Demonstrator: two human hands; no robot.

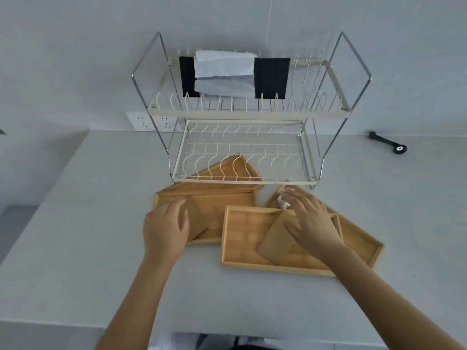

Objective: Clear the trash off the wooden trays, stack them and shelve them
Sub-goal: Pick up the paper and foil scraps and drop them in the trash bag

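the left hand point(165, 229) is lying flat, fingers released, hiding part of a brown paper square point(197, 218). the right hand point(312, 219), also unclenched, is covering another brown paper point(276, 242) on the front wooden tray point(242, 238). crumpled wrapper point(284, 200) is peeking out beyond its fingertips.

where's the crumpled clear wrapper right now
Head view, right of centre: the crumpled wrapper lies under the right hand's fingertips, just below the rack's lower shelf.

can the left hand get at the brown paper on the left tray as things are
Probably yes. The left hand already lies over the near end of the brown paper on the left tray, fingers open, and nothing sits between them.
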